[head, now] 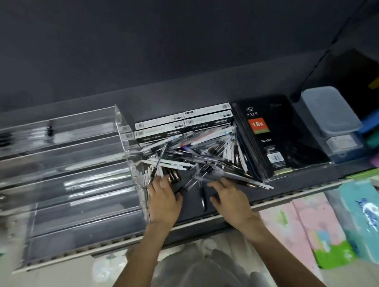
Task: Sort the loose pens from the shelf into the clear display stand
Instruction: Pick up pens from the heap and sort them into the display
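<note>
Left hand [163, 201] grips pens [198, 158]; right hand [229, 198] lies flat, fingers spread, on them. Stand [74, 173] blurred.

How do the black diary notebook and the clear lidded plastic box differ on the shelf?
The black diary notebook is flat, opaque and dark, with an orange label; the clear lidded plastic box is see-through and pale, with no such label. The notebook lies right beside the loose pens; the box sits further right, beyond the notebook. Both rest on the same dark shelf.
</note>
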`<state>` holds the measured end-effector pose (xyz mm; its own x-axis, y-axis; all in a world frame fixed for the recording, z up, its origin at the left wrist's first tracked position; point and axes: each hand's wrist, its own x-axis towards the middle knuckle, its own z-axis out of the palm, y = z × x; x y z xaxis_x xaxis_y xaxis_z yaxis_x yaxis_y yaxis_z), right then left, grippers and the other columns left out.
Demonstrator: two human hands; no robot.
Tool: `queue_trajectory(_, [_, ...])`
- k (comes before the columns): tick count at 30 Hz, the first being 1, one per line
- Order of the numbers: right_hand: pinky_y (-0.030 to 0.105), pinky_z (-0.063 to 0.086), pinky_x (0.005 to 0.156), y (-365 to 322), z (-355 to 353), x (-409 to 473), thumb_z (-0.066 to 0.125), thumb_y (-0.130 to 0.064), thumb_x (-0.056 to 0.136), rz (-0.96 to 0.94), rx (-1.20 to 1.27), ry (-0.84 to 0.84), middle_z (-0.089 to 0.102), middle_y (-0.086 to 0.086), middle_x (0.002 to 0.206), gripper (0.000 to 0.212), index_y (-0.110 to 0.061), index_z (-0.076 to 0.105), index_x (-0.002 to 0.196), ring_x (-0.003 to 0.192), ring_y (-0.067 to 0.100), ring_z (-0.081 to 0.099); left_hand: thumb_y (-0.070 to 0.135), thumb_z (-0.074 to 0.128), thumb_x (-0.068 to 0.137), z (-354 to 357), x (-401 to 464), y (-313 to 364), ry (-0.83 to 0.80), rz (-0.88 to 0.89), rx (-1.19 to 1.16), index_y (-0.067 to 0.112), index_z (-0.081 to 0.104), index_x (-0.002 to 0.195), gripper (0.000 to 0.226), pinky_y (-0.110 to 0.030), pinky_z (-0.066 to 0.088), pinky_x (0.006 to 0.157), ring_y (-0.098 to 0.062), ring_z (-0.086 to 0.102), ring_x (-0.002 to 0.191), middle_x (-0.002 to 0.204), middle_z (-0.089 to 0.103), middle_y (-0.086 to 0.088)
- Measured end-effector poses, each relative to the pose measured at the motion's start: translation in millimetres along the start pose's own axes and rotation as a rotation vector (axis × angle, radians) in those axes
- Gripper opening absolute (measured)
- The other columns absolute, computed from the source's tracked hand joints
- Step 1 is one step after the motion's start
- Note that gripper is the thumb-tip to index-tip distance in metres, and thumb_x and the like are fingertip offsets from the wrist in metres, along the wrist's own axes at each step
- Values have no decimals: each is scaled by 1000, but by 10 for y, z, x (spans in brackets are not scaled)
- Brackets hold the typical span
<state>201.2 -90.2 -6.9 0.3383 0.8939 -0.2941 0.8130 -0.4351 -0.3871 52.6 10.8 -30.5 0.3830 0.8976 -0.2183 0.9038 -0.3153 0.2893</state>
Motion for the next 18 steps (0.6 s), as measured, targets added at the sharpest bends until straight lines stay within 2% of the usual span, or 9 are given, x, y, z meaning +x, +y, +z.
queue_trajectory(5, [34,48,91,-39,97,137,55,-33,92,-26,-89,-61,42,2,135,49,-20,39,137,120,24,50,42,50,92,10,79,52,-12,1,120,1,15,146,77,-36,20,113,-31,27,131,144,27,-19])
queue_trajectory(11, [31,50,81,-112,171,258,56,-35,92,-50,-76,-43,46,3,130,45,-16,41,130,108,22,59,47,62,84,38,198,95,-15,-7,37,1,17,145,89,-29,25,111,-27,31,129,137,31,-17])
queue_trajectory(15, [30,49,75,-128,172,332,57,-35,91,-69,-67,-19,51,1,124,38,-17,44,122,101,20,61,52,56,87,-11,216,182,-72,-31,174,-4,6,146,95,-34,27,110,-30,32,128,139,31,-21])
queue_trajectory(18, [32,50,76,-125,173,343,58,-35,91,-82,-64,-15,53,0,123,37,-18,45,121,100,20,62,51,61,83,-52,246,248,-112,-60,167,-3,3,146,101,-33,34,106,-30,37,125,136,32,-21])
